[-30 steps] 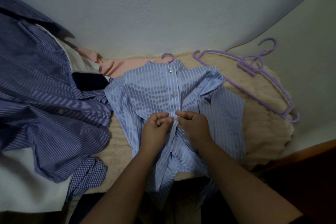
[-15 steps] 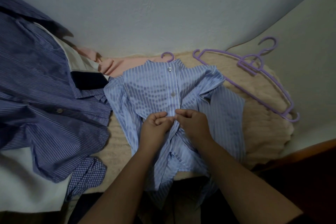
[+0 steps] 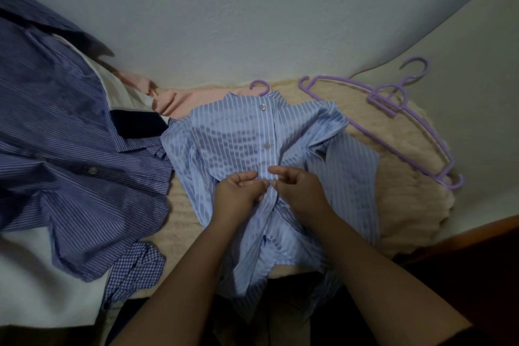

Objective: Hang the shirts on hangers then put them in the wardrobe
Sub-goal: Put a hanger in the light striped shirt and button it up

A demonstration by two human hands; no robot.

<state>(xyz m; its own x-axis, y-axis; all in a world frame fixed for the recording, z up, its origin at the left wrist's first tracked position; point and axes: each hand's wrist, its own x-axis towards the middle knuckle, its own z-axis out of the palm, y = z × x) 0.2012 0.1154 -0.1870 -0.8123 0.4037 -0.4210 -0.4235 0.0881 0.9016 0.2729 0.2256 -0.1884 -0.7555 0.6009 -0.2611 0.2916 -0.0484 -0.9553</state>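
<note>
Across the upper half of the frame runs a pale wall, and below it a cream fleece blanket covers the surface where the clothes lie. At the left, a dark blue striped shirt sprawls from the upper left corner toward the lower left, with a blue checked garment poking out just beneath its lower edge and a pink cloth showing behind it near the wall. In the centre lies the light blue striped shirt, collar toward the wall, its top two buttons closed; the purple hook of a hanger sticks out just above the collar. At the right, spare purple hangers lie stacked on the blanket, apart from the shirt. At mid-frame the two hands meet on the shirt's front placket: the left hand has its fingers curled, pinching the fabric edge, and the right hand likewise pinches the placket with curled fingers, the fingertips of both almost touching.
</note>
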